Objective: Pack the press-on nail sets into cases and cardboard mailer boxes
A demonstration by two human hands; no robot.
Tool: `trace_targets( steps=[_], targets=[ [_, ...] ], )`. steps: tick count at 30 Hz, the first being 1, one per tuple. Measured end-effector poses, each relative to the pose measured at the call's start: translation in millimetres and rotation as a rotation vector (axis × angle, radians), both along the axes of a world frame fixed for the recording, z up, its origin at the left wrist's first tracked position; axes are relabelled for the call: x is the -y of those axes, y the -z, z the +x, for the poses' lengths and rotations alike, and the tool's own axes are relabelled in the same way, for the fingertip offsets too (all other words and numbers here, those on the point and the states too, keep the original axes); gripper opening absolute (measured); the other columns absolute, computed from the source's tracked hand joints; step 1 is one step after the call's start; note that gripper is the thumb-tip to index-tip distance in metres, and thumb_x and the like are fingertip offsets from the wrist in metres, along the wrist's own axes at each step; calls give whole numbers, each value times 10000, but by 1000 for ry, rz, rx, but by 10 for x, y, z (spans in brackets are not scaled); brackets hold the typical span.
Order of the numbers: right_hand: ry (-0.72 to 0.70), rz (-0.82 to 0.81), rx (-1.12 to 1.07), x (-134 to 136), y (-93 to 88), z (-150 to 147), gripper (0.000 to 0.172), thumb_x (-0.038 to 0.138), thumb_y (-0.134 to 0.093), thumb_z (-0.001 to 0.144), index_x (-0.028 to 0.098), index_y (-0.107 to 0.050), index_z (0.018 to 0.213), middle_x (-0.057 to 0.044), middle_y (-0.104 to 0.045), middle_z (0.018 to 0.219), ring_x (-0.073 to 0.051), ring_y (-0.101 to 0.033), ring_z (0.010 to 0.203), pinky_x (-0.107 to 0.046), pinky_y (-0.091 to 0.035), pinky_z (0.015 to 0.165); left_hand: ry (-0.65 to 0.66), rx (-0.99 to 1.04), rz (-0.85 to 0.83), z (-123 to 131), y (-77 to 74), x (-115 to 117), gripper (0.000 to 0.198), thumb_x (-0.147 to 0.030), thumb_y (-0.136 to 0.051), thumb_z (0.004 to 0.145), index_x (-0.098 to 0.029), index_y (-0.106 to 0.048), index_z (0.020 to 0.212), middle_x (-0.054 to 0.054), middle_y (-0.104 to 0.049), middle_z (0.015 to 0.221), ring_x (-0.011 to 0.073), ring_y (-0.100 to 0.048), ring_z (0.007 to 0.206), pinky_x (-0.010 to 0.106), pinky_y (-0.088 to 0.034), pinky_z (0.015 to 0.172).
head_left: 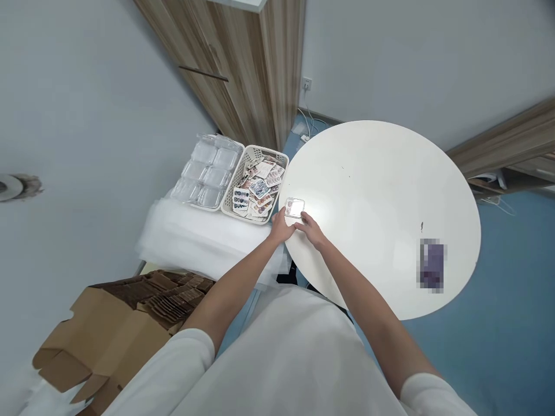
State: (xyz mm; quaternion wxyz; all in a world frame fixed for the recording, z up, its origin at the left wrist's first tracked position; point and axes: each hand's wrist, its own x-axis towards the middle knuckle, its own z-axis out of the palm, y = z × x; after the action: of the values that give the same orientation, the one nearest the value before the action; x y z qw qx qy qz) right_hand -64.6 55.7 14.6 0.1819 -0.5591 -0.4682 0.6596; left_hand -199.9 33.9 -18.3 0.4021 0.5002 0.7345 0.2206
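Observation:
A small clear plastic case [295, 207] lies at the left edge of the round white table [381, 190]. My left hand [281, 227] grips its near left side with curled fingers. My right hand [311, 229] pinches its near right corner. Both hands meet at the case, close to the table's rim. What sits inside the case is too small to make out.
A white basket [255, 184] of small printed cards stands left of the table, beside a stack of clear plastic cases [208, 173]. White foam sheet [195, 240] lies under them. A cardboard box [125, 323] sits at lower left. A blurred purple item [432, 264] rests on the table's right.

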Motion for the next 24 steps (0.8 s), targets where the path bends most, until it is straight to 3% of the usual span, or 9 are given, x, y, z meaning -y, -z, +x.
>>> trace_targets(
  steps=[3,6,11,16,20,24],
  targets=[
    [18,51,-7,103,14,119,687,415,-579,690,199,-337,1296,-64,-239,1412,-229,-319,1242,-365,-312,999,30,14,59,105,-13,113,732,-318,-575,694,-153,-236,1322,122,-324,1355,290,-235,1270,445,-255,1027],
    [38,165,49,291,25,429,640,392,-576,698,234,-363,1280,-49,-221,1418,-214,-357,1220,-360,-328,991,110,57,129,332,-31,270,720,-307,-555,711,-165,-221,1334,105,-306,1371,262,-260,1268,419,-258,1038],
    [67,366,294,767,55,1275,525,344,-532,735,253,-421,1241,-55,-335,1360,-220,-409,1179,-412,-332,988,354,142,212,942,-114,561,650,-246,-529,717,-187,-285,1316,69,-323,1371,220,-306,1256,370,-273,1047],
    [58,424,455,1225,105,2057,435,260,-485,755,210,-483,1187,-86,-428,1282,-219,-478,1105,-414,-373,953,571,140,201,1564,-189,819,573,-228,-521,719,-193,-381,1274,71,-343,1365,216,-342,1240,364,-292,1040],
    [26,423,473,1427,166,2404,398,205,-450,761,191,-512,1155,-94,-463,1239,-195,-535,1018,-393,-390,939,619,87,163,1885,-161,1006,561,-228,-519,719,-177,-402,1265,79,-357,1357,222,-355,1232,368,-303,1032],
    [-61,433,470,1472,229,2531,406,175,-437,757,154,-511,1156,-111,-459,1227,-198,-497,1075,-368,-374,956,571,11,133,2034,-108,1152,538,-219,-517,713,-159,-435,1241,89,-374,1345,231,-368,1223,368,-307,1027]
  ],
)
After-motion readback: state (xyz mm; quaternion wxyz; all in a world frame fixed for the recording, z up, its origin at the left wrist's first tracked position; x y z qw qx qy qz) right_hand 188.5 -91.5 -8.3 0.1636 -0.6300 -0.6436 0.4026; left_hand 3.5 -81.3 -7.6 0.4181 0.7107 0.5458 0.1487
